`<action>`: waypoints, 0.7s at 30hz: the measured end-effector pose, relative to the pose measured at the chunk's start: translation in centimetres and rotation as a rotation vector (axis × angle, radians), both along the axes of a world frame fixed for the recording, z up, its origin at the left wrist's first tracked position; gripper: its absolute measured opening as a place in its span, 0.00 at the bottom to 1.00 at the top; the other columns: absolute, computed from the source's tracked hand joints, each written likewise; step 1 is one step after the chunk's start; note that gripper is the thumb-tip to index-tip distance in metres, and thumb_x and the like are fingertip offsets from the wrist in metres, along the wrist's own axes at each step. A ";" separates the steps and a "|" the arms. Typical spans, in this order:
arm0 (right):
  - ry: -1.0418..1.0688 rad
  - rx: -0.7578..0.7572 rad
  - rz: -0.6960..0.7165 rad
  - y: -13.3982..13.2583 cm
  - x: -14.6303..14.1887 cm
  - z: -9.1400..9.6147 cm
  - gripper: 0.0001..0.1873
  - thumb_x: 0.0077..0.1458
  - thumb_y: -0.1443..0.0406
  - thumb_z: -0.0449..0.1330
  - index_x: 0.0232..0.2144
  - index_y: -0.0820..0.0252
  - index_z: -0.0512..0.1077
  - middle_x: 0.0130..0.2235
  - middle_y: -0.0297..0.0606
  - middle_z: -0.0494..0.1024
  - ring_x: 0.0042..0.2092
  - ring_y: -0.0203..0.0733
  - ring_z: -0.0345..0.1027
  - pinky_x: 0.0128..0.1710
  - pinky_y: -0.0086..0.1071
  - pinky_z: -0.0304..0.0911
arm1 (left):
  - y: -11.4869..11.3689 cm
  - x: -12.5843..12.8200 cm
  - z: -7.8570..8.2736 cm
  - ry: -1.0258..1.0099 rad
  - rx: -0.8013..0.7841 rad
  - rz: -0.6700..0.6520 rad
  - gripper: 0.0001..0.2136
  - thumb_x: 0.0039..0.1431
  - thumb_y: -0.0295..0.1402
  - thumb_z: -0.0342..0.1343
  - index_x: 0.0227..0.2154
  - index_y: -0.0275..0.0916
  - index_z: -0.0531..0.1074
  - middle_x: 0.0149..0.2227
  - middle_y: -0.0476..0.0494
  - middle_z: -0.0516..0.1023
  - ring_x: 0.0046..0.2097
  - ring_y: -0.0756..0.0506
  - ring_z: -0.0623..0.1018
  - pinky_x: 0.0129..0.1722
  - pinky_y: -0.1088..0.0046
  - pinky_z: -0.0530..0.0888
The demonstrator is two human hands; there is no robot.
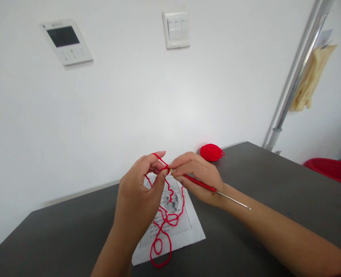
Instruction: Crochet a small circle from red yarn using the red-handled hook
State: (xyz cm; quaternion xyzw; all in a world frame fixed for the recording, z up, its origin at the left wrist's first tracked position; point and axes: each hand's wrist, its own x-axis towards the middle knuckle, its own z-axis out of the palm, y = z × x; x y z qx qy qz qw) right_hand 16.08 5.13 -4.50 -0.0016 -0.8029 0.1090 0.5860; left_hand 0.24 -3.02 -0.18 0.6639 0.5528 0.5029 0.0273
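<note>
Between thumb and fingers, my left hand (143,184) pinches red yarn (160,158), with a strand running over the raised index finger. My right hand (200,177) grips a crochet hook (199,182) with a red handle; its bare metal end points down to the right along the forearm. The hook's working tip meets the yarn at my left fingertips, where the exact loop is too small to make out. Loose yarn hangs below and lies in curls over a printed paper sheet (195,227). Behind my right hand sits a red ball of yarn (211,152).
The dark grey table (245,177) meets a white wall carrying an intercom panel (68,42) and a light switch (176,30). To the right are a metal pole (298,77), hanging yellowish gloves (311,79) and a red rounded object (331,169) beyond the table edge.
</note>
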 end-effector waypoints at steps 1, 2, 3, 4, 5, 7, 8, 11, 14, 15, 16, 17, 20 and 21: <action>0.002 0.018 -0.017 0.0 0.0 0.0 0.06 0.63 0.71 0.59 0.41 0.58 0.73 0.42 0.41 0.79 0.43 0.38 0.75 0.43 0.32 0.74 | 0.0 0.0 0.0 -0.032 -0.011 -0.014 0.13 0.59 0.29 0.57 0.47 0.41 0.76 0.33 0.50 0.79 0.38 0.46 0.78 0.44 0.67 0.73; 0.006 0.039 -0.031 0.0 0.0 -0.1 0.06 0.63 0.71 0.59 0.41 0.58 0.73 0.42 0.41 0.79 0.43 0.38 0.75 0.43 0.32 0.74 | 0.1 0.0 0.0 -0.063 -0.024 -0.027 0.13 0.59 0.29 0.58 0.47 0.41 0.76 0.33 0.50 0.79 0.38 0.46 0.78 0.45 0.67 0.73; 0.010 0.061 -0.043 0.1 0.0 -0.1 0.06 0.63 0.71 0.59 0.41 0.58 0.73 0.42 0.42 0.79 0.44 0.38 0.74 0.44 0.32 0.73 | 0.1 0.0 0.0 -0.097 -0.043 -0.039 0.14 0.58 0.29 0.58 0.47 0.41 0.76 0.33 0.50 0.79 0.38 0.46 0.78 0.45 0.67 0.73; 0.009 0.082 -0.054 0.1 0.1 -0.1 0.06 0.63 0.71 0.59 0.42 0.59 0.72 0.42 0.42 0.79 0.44 0.39 0.74 0.44 0.32 0.73 | 0.2 0.0 0.0 -0.135 -0.066 -0.052 0.14 0.58 0.30 0.59 0.47 0.41 0.76 0.33 0.50 0.79 0.38 0.46 0.78 0.44 0.67 0.73; 0.000 0.097 -0.065 0.2 0.1 -0.1 0.06 0.63 0.71 0.59 0.42 0.59 0.72 0.42 0.43 0.78 0.44 0.39 0.74 0.44 0.32 0.73 | 0.4 -0.1 0.0 -0.176 -0.093 -0.067 0.15 0.57 0.31 0.59 0.48 0.40 0.76 0.33 0.50 0.79 0.37 0.46 0.78 0.43 0.67 0.74; -0.018 0.113 -0.087 0.2 0.2 0.0 0.06 0.63 0.70 0.59 0.43 0.58 0.72 0.42 0.43 0.78 0.44 0.40 0.74 0.44 0.32 0.73 | 0.7 -0.2 0.0 -0.245 -0.140 -0.101 0.16 0.56 0.32 0.60 0.48 0.39 0.75 0.33 0.49 0.79 0.36 0.46 0.78 0.41 0.68 0.74; -0.027 0.119 -0.093 0.3 0.3 0.0 0.07 0.63 0.70 0.59 0.44 0.58 0.72 0.43 0.43 0.78 0.44 0.40 0.74 0.44 0.32 0.73 | 0.9 -0.2 -0.1 -0.265 -0.150 -0.111 0.16 0.56 0.32 0.60 0.49 0.39 0.75 0.33 0.49 0.79 0.36 0.46 0.78 0.40 0.68 0.74; -0.052 0.159 -0.091 0.3 0.3 0.2 0.10 0.62 0.68 0.60 0.47 0.59 0.71 0.43 0.45 0.78 0.46 0.42 0.74 0.45 0.34 0.73 | 1.3 -0.2 -0.2 -0.264 -0.123 -0.095 0.17 0.55 0.31 0.60 0.49 0.38 0.74 0.32 0.50 0.79 0.36 0.47 0.78 0.41 0.68 0.74; -0.078 0.182 -0.094 0.2 0.3 0.3 0.12 0.63 0.70 0.57 0.49 0.60 0.69 0.46 0.48 0.77 0.49 0.44 0.73 0.47 0.37 0.74 | 1.4 0.0 -0.3 -0.264 -0.085 -0.065 0.17 0.55 0.31 0.60 0.49 0.38 0.74 0.33 0.50 0.79 0.37 0.47 0.78 0.42 0.68 0.74; -0.083 0.177 -0.096 0.2 0.3 0.3 0.13 0.64 0.71 0.56 0.50 0.60 0.69 0.47 0.48 0.77 0.50 0.44 0.73 0.48 0.37 0.73 | 1.4 0.0 -0.3 -0.268 -0.080 -0.060 0.18 0.55 0.32 0.61 0.49 0.38 0.74 0.33 0.49 0.79 0.37 0.47 0.78 0.43 0.68 0.73; -0.086 0.173 -0.098 0.2 0.3 0.3 0.13 0.64 0.71 0.55 0.50 0.60 0.69 0.47 0.48 0.77 0.51 0.44 0.73 0.49 0.38 0.73 | 1.3 0.0 -0.4 -0.271 -0.076 -0.054 0.18 0.55 0.32 0.61 0.50 0.38 0.74 0.34 0.49 0.79 0.38 0.47 0.78 0.43 0.68 0.73; -0.088 0.169 -0.099 0.1 0.3 0.3 0.13 0.64 0.72 0.55 0.51 0.60 0.68 0.47 0.48 0.76 0.51 0.44 0.73 0.49 0.38 0.73 | 1.3 0.0 -0.4 -0.272 -0.074 -0.047 0.18 0.56 0.32 0.61 0.50 0.38 0.73 0.34 0.49 0.79 0.38 0.47 0.78 0.44 0.68 0.73; -0.089 0.182 -0.108 0.0 0.2 0.3 0.12 0.64 0.72 0.55 0.50 0.62 0.69 0.47 0.50 0.76 0.51 0.44 0.72 0.50 0.37 0.73 | 1.4 -0.1 -0.5 -0.258 -0.063 -0.028 0.18 0.56 0.33 0.60 0.51 0.38 0.73 0.35 0.49 0.79 0.38 0.47 0.78 0.44 0.68 0.73; -0.089 0.190 -0.113 0.0 0.2 0.3 0.11 0.64 0.72 0.55 0.49 0.63 0.69 0.47 0.50 0.77 0.51 0.44 0.72 0.50 0.37 0.73 | 1.4 -0.2 -0.6 -0.248 -0.059 -0.024 0.18 0.57 0.33 0.60 0.51 0.38 0.73 0.35 0.49 0.79 0.38 0.47 0.78 0.45 0.68 0.73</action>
